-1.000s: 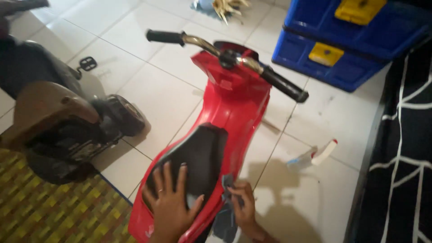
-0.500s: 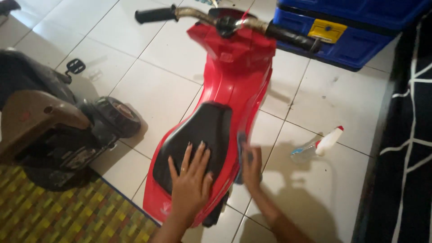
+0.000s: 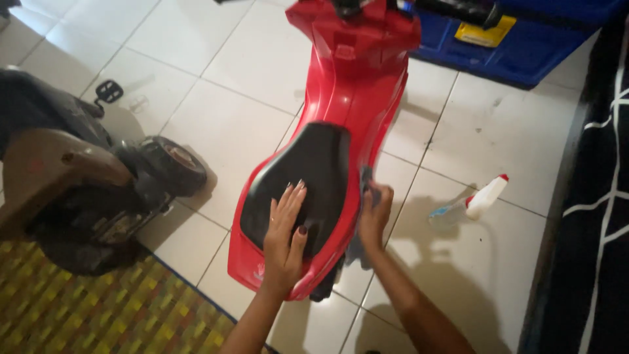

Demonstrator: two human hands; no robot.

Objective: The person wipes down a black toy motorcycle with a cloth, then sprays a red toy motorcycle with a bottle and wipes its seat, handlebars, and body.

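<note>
A red toy scooter (image 3: 354, 131) stands on the white tiled floor (image 3: 223, 85), nose toward a blue crate (image 3: 524, 46), with a dark brown ride-on toy (image 3: 85, 190) to its left beside a patterned mat (image 3: 78, 308). The left hand (image 3: 286, 236) lies open and flat on the black seat (image 3: 301, 183), seemingly to steady the scooter. The right hand (image 3: 375, 216) is closed around a grey cloth (image 3: 362, 229) pressed to the scooter's right flank, as if wiping it. A spray bottle (image 3: 475, 200) lies on the tiles just to the right, within reach. Compared with half a second ago, the view sits lower and closer, cropping the handlebars, and the cloth hand has slid slightly forward along the side.
</note>
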